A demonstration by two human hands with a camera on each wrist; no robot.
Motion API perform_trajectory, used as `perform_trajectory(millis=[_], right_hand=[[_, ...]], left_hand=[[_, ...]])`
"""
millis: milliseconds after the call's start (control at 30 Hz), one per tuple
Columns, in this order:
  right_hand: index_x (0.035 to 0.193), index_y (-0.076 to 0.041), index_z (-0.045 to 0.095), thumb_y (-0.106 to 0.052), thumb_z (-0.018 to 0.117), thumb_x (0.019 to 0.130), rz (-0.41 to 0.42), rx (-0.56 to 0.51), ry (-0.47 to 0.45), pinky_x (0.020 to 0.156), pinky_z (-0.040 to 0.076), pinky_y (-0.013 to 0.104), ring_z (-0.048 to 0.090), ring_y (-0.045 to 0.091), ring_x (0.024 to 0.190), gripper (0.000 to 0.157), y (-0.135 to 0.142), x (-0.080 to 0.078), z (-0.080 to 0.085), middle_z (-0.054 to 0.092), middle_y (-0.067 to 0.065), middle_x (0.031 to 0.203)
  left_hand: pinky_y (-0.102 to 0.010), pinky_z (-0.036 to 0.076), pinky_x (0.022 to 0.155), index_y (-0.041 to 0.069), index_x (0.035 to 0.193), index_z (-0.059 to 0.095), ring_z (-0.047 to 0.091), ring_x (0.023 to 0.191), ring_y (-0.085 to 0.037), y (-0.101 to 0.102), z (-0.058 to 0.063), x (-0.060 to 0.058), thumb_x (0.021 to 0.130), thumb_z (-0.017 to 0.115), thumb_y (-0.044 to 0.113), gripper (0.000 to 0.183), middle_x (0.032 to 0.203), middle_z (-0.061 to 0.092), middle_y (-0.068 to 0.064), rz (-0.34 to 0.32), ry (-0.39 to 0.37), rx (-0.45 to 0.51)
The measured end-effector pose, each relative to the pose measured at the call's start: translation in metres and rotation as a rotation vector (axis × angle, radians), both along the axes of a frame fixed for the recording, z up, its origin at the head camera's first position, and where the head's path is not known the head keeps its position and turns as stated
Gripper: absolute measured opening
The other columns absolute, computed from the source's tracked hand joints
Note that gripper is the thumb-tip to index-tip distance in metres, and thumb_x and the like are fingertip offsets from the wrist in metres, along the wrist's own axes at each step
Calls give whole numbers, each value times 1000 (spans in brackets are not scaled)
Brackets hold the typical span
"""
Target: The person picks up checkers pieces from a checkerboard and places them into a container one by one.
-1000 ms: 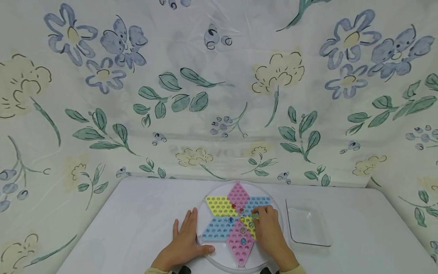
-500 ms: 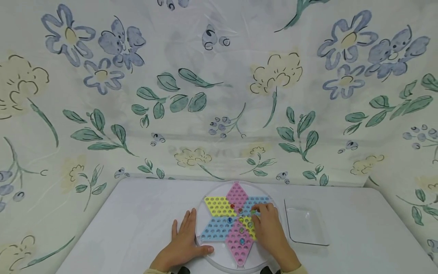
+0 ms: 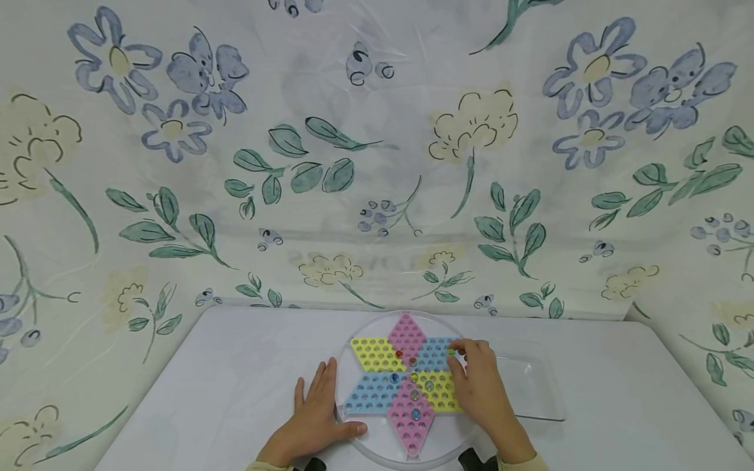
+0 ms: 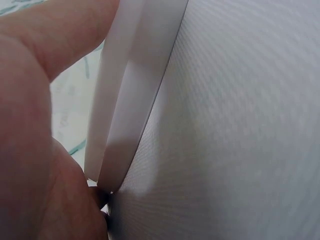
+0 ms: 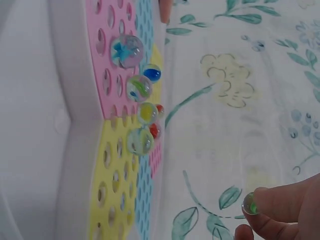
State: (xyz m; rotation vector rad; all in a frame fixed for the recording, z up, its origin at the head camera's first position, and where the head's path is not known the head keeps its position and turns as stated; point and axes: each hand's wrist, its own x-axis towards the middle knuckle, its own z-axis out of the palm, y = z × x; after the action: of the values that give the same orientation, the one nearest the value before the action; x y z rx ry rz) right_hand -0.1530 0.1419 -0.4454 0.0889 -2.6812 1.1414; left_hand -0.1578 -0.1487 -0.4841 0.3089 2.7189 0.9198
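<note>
My right hand [image 3: 484, 386] pinches a clear marble with a green swirl [image 5: 251, 204] between thumb and fingertips, held above the board's right side. Beneath it lies a round white Chinese checkers board [image 3: 366, 356], its star made of pink, yellow and blue sections full of holes. Several glass marbles sit about its centre, among them a blue one [image 3: 394, 377], a red one [image 3: 398, 353] and a light-blue one [image 3: 415, 414]. My left hand [image 3: 315, 417] rests at the board's left edge with straight fingers, its thumb over the rim; the left wrist view shows the board's side wall [image 4: 132, 100] close up.
A clear plastic tray [image 3: 533, 418] stands on the white table [image 3: 618, 392] right of the board, partly behind my right hand. A floral cloth [image 3: 389, 157] hangs behind the table and along its sides.
My right hand, pinching the green marble, has moved right and slightly away from me, from near the board's centre toward its right edge. The left hand stays in place.
</note>
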Motion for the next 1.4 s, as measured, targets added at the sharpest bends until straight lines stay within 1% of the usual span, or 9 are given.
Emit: perform_trajectory(millis=[167, 500, 767, 1100, 1300, 1400], right_hand=[[119, 1, 61, -9, 56, 101, -12, -8, -8, 83, 51, 42, 51, 27, 99, 21, 4, 0, 3, 54, 16, 112], [121, 6, 59, -7, 54, 102, -53, -24, -44, 85, 52, 43, 52, 29, 100, 24, 15, 0, 9, 54, 19, 112], [120, 7, 60, -7, 54, 102, -61, -6, -18, 79, 50, 40, 50, 26, 94, 23, 30, 1, 10, 54, 16, 104], [119, 9, 60, -5, 53, 102, -75, 26, -1, 81, 49, 43, 52, 29, 95, 23, 48, -2, 7, 56, 18, 103], [117, 10, 61, -4, 53, 101, -81, 55, 39, 80, 51, 46, 55, 32, 95, 23, 58, -3, 7, 57, 19, 102], [116, 11, 61, -4, 53, 101, -82, 74, 38, 79, 51, 47, 55, 32, 95, 22, 60, -3, 7, 58, 19, 100]], left_hand=[[-66, -13, 113, -13, 155, 6, 1, 151, -46, -1, -1, 0, 73, 82, 60, 134, 163, 10, -31, -2, 3, -4], [-66, -13, 113, -13, 155, 5, 1, 151, -46, -1, -1, 1, 73, 82, 60, 134, 163, 9, -32, -3, 3, 2], [-66, -14, 113, -13, 155, 5, 1, 151, -46, 0, 1, 2, 74, 82, 60, 133, 163, 9, -32, -4, 0, 9], [-67, -13, 113, -13, 155, 4, 0, 151, -46, 0, 1, 0, 73, 82, 60, 135, 163, 8, -32, -7, -1, 7], [-66, -13, 113, -13, 155, 5, 0, 151, -46, 0, 1, 0, 73, 82, 59, 134, 163, 8, -32, -9, 1, 9], [-66, -13, 113, -13, 155, 5, 1, 151, -47, 0, 1, 1, 73, 82, 59, 134, 163, 9, -32, -7, 4, 13]])
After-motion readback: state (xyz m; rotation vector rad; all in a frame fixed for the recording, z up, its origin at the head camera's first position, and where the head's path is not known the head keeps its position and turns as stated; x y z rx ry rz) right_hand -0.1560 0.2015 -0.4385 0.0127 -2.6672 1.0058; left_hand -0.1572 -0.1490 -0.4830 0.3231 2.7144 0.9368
